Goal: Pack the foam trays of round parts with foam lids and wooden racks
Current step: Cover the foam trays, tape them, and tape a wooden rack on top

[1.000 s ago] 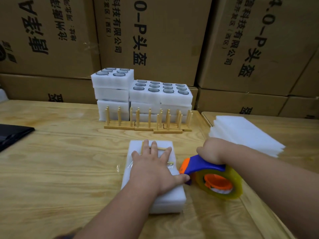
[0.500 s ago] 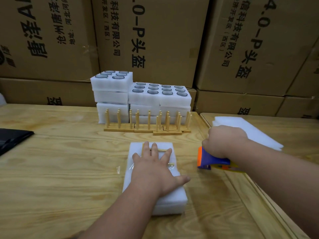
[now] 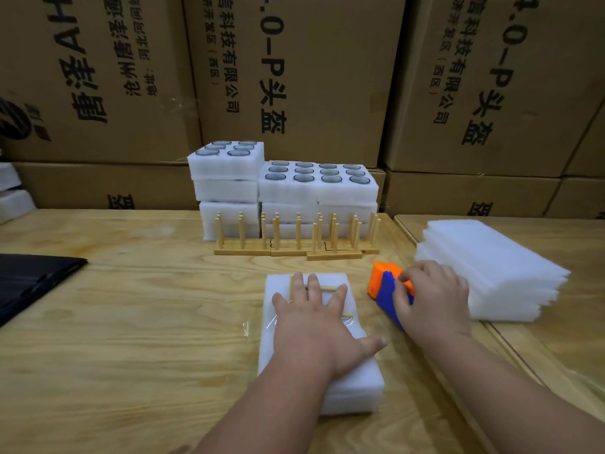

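A white foam package lies on the table in front of me, with a wooden rack and clear tape on its top. My left hand presses flat on it, fingers spread. Just right of the package, my right hand grips the blue and orange tape dispenser, which sits on the table. Foam trays of round parts are stacked at the back. Wooden racks stand in a row before them. A pile of foam lids lies at the right.
Large cardboard boxes form a wall behind the table. A black flat object lies at the left edge. More white foam shows at the far left. A seam between two tabletops runs under the lids.
My right hand has carried the tape dispenser away from the package's right side, up and back towards the foam lids. My left hand stays pressed on the package.
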